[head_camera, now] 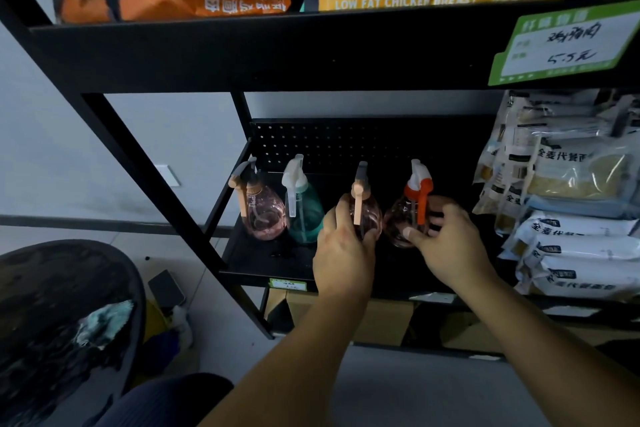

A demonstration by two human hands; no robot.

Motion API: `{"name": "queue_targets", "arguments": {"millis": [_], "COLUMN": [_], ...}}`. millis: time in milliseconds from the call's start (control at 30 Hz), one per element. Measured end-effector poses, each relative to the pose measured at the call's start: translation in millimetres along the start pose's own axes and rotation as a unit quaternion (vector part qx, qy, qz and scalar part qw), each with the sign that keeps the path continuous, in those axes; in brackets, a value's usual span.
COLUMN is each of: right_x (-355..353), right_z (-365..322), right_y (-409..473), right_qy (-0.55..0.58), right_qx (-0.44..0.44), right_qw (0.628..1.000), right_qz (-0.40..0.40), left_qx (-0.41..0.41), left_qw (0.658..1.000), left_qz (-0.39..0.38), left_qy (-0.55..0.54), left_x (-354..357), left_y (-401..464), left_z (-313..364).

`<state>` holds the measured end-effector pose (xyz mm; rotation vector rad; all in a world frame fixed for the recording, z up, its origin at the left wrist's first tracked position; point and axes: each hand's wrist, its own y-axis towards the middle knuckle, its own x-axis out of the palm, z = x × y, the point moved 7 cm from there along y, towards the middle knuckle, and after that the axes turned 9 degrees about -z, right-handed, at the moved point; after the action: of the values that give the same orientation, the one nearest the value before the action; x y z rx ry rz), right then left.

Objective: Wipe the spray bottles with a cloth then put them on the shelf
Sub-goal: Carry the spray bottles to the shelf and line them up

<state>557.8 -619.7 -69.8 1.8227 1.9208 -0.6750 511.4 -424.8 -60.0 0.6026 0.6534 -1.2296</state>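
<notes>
Several spray bottles stand in a row on the black lower shelf [263, 262]. At the left is a pink bottle with a peach trigger [265, 215], then a teal bottle with a white trigger [306, 215]. My left hand [343, 246] grips a pink bottle with a peach trigger [365, 211]. My right hand [450, 243] grips a reddish bottle with an orange and white trigger [403, 215]. A blue-green cloth [104, 322] lies on the dark round table at the lower left.
A dark round table [52, 305] stands at the lower left. Stacked food packets [571, 218] fill the shelf's right side. An upper shelf board [277, 48] with a green price tag [564, 45] overhangs. Cardboard boxes [381, 319] sit under the shelf.
</notes>
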Motion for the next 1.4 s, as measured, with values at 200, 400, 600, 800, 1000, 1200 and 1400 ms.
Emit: {"name": "queue_targets", "arguments": {"millis": [200,400,600,800,1000,1200,1400], "right_x": [7.7,10.9,16.5,18.6,18.0,17.7,18.3], "right_z": [-4.0,-5.9,-7.9,-11.5,-12.2,-13.4,-15.2], "right_y": [1.8,3.8,7.8,8.1,6.4,3.3,1.1], "right_qy": [-0.006,-0.004,-0.007,-0.014,-0.019,-0.021,-0.024], "right_qx": [-0.001,-0.004,-0.010,-0.016,-0.007,0.003,0.006], "right_qw": [1.000,1.000,1.000,1.000,1.000,1.000,1.000], "right_qz": [-0.001,-0.008,-0.005,0.004,0.004,0.002,0.002], "left_qx": [-0.008,-0.014,-0.022,-0.024,-0.026,-0.029,-0.027], "left_qw": [1.000,1.000,0.999,0.999,0.999,0.999,0.999], "left_qz": [-0.001,-0.002,0.003,0.003,0.003,-0.002,-0.009], "left_qy": [0.013,0.014,0.025,0.030,0.044,0.033,0.024], "left_x": [-5.9,-8.8,-12.1,-12.4,-12.5,-13.7,-14.2], "left_y": [1.8,4.7,6.6,8.7,9.2,9.1,9.4], "left_z": [-3.7,-5.9,-8.0,-9.0,-10.0,-8.5,-9.8]}}
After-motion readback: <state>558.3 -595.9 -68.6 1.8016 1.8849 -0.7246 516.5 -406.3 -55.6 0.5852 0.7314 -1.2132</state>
